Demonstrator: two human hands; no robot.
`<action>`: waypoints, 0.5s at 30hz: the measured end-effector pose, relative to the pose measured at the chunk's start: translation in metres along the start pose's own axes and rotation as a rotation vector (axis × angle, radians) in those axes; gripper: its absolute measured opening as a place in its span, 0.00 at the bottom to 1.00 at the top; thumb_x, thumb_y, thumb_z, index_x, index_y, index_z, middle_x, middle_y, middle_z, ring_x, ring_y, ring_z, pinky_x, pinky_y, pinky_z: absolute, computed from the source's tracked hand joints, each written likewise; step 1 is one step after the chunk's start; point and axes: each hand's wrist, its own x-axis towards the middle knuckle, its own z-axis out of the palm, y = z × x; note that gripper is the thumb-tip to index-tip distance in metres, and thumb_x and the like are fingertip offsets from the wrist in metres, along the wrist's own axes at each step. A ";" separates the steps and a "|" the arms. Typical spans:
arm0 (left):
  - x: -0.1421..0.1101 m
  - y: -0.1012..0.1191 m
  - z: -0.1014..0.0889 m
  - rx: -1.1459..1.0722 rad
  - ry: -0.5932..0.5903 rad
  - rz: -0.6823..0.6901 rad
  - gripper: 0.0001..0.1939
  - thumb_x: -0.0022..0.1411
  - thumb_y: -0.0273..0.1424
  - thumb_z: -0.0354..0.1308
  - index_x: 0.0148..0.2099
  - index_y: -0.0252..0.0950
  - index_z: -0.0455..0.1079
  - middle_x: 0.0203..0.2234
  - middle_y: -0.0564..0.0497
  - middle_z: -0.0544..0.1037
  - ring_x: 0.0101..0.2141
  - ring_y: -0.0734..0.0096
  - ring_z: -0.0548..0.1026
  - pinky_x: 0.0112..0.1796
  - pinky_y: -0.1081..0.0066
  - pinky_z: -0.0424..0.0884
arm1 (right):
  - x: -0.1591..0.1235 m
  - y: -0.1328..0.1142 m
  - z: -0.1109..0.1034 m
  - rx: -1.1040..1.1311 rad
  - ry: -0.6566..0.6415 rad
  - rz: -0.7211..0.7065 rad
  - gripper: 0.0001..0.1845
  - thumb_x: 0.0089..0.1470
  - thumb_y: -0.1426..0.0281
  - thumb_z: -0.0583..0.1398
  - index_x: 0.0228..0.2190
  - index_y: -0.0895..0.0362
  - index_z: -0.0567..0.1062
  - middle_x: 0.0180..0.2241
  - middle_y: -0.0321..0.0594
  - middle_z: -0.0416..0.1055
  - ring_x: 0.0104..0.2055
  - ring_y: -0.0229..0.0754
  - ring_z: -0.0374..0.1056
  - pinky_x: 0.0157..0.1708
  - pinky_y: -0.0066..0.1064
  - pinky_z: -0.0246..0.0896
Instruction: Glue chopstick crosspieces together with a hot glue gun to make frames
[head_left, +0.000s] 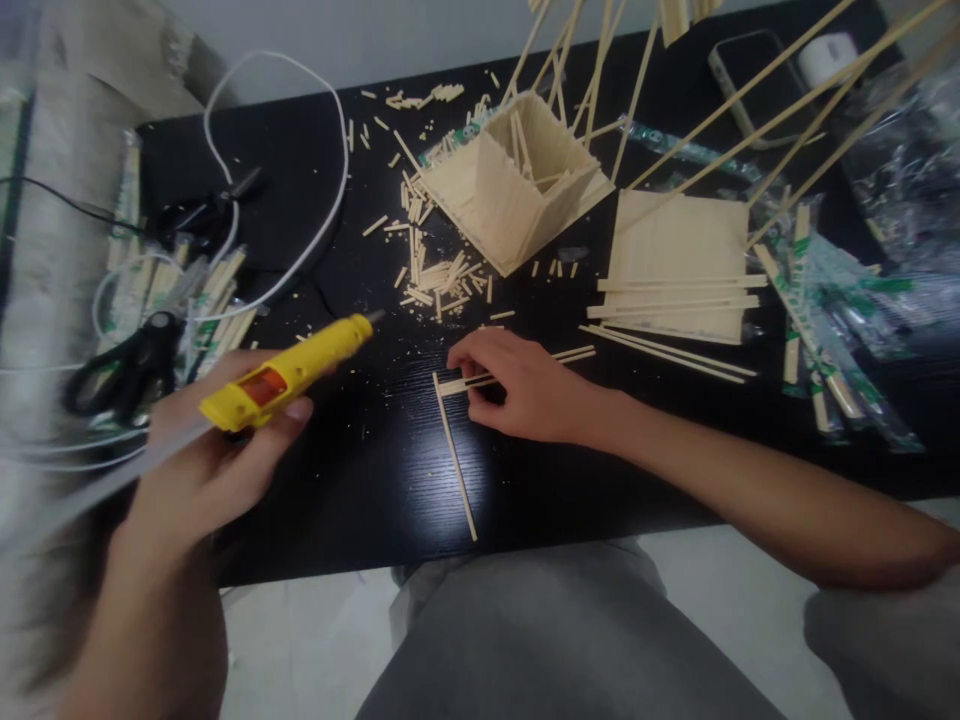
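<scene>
My left hand [217, 450] is wrapped round a yellow hot glue gun [300, 365], its nozzle pointing right and a long translucent glue stick [142, 465] running out of its back. Between the curled fingers of my right hand [517, 385] are thin wooden sticks [574, 354], lying roughly crosswise on the black table. Their left ends meet or nearly meet the top of a single wooden stick [456, 460] that slants toward me. The glue gun's tip is apart from these sticks. My palm hides the middle of the held sticks.
Behind my hands stands a wooden stick box [517, 180] on a flat base, with cut stick pieces [442, 280] scattered beside it. A stick panel [682, 260] with loose sticks lies right. Black scissors [127, 370], a white cable [341, 180], wrapped chopsticks [817, 330] and a phone [765, 85] surround them.
</scene>
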 end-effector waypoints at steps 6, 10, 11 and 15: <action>0.004 0.007 0.004 -0.039 -0.152 0.160 0.03 0.72 0.34 0.59 0.41 0.44 0.71 0.34 0.55 0.79 0.29 0.70 0.77 0.29 0.70 0.71 | 0.001 -0.001 0.000 0.010 0.000 -0.007 0.16 0.55 0.81 0.59 0.45 0.55 0.70 0.42 0.43 0.74 0.45 0.46 0.70 0.48 0.38 0.66; 0.011 0.016 0.011 -0.121 -0.216 0.171 0.07 0.73 0.34 0.56 0.39 0.44 0.71 0.32 0.54 0.79 0.28 0.69 0.77 0.26 0.71 0.71 | 0.001 -0.002 0.000 0.012 0.004 -0.011 0.16 0.54 0.81 0.59 0.44 0.56 0.71 0.41 0.43 0.73 0.44 0.46 0.69 0.48 0.37 0.65; 0.012 0.017 0.013 -0.129 -0.224 0.165 0.07 0.73 0.34 0.56 0.39 0.44 0.72 0.33 0.54 0.79 0.28 0.70 0.77 0.26 0.71 0.72 | 0.001 -0.002 0.000 0.011 0.004 -0.008 0.16 0.54 0.81 0.59 0.44 0.56 0.71 0.41 0.42 0.73 0.44 0.46 0.69 0.48 0.37 0.64; 0.013 0.015 0.016 -0.122 -0.259 0.146 0.09 0.73 0.37 0.58 0.39 0.40 0.74 0.32 0.55 0.78 0.26 0.73 0.76 0.26 0.73 0.70 | 0.001 -0.002 -0.001 0.014 0.000 -0.001 0.16 0.54 0.81 0.58 0.44 0.55 0.70 0.42 0.43 0.74 0.44 0.46 0.69 0.47 0.37 0.64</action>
